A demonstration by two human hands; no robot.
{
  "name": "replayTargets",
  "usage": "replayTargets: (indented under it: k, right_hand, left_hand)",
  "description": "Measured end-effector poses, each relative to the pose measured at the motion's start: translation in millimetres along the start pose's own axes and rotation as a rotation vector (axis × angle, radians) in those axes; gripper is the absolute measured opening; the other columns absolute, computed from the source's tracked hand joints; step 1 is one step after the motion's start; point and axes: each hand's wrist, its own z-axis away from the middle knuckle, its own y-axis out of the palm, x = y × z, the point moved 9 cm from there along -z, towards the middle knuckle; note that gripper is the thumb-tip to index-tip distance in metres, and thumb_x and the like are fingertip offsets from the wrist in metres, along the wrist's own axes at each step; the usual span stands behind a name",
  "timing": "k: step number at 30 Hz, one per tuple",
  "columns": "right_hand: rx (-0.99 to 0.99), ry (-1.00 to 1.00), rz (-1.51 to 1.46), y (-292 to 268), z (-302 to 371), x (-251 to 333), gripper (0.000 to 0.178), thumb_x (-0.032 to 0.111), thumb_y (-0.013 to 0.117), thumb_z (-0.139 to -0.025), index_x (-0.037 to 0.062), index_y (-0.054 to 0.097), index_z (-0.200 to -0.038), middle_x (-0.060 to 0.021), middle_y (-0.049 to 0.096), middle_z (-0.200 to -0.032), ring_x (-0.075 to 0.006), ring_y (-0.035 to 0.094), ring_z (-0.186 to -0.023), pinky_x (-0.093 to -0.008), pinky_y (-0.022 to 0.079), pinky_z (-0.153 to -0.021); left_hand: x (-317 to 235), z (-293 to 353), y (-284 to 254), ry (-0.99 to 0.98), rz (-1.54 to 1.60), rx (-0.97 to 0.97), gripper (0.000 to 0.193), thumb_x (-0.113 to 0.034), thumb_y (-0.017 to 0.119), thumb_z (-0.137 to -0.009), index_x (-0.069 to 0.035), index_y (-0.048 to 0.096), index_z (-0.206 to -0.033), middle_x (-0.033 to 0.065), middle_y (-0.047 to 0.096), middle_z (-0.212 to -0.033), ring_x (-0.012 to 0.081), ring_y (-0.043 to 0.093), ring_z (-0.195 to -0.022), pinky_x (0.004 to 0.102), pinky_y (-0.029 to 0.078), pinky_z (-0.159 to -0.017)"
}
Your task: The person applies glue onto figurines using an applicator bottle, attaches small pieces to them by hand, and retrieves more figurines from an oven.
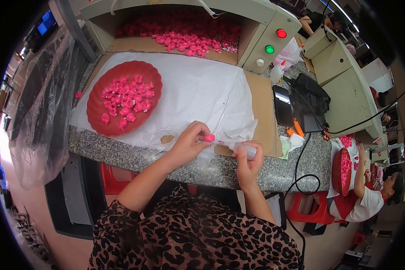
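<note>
My left hand [187, 145] pinches a small bright pink plastic piece [209, 137] between thumb and fingertips. In my right hand [248, 170] is a small translucent squeeze bottle [252, 152], its thin nozzle pointing left at the pink piece. The nozzle tip is close to the piece; whether they touch is too small to tell. Both hands are above the near edge of a torn white paper sheet [198, 90]. To the left, a red scalloped plate [94, 110] bears many small pink pieces [128, 96].
Behind the paper stands a machine housing [260, 47] with buttons, more pink pieces [189, 42] heaped inside. Right of the cardboard [270, 128] are a phone [282, 105], a black bag [310, 92], orange-handled cutters [297, 128] and a black cable [297, 166]. At far right, a co-worker [364, 202] sits.
</note>
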Motion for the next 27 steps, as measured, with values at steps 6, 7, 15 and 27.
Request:
replayTargets:
  k: [6,7,15,27]
  right_hand:
    - [-0.012,-0.033,0.015,3,5,2,0.016,0.010,0.052,-0.082,-0.0005,0.042,-0.089,-0.0086,0.045,-0.087,-0.0124,0.050,-0.068,-0.0218,0.045,-0.058]
    - [-0.017,-0.057,0.032,3,5,4,0.016,0.010,0.052,-0.082,-0.0005,0.042,-0.089,-0.0087,0.046,-0.087,-0.0125,0.050,-0.068,-0.0216,0.044,-0.057]
    - [-0.060,-0.027,-0.044,2,8,0,0.016,0.004,0.053,-0.080,-0.0014,0.042,-0.090,-0.0103,0.048,-0.085,-0.0130,0.052,-0.065,-0.0226,0.044,-0.059]
    - [-0.033,0.597,-0.722,-27,9,-44,0.025,0.002,0.060,-0.074,0.0029,0.046,-0.094,-0.0082,0.056,-0.087,-0.0161,0.056,-0.076,-0.0257,0.045,-0.065]
  left_hand:
    - [-5,2,-2,0.047,-0.118,-0.054,0.021,0.012,0.053,-0.072,0.000,0.042,-0.086,0.0060,0.036,-0.094,0.0124,0.046,-0.089,0.0244,0.043,-0.083]
    - [-6,2,-2,0.046,-0.136,-0.066,0.021,0.012,0.053,-0.072,0.000,0.042,-0.085,0.0059,0.036,-0.094,0.0123,0.046,-0.088,0.0240,0.043,-0.082]
    - [-8,1,-3,0.057,-0.176,-0.083,0.021,0.011,0.055,-0.072,0.001,0.041,-0.083,0.0057,0.035,-0.093,0.0111,0.046,-0.085,0.0233,0.043,-0.081]
    - [9,4,-11,-0.176,0.212,-0.090,0.021,0.000,0.058,-0.075,-0.005,0.040,-0.085,0.0047,0.050,-0.081,0.0106,0.053,-0.069,0.0205,0.044,-0.056]
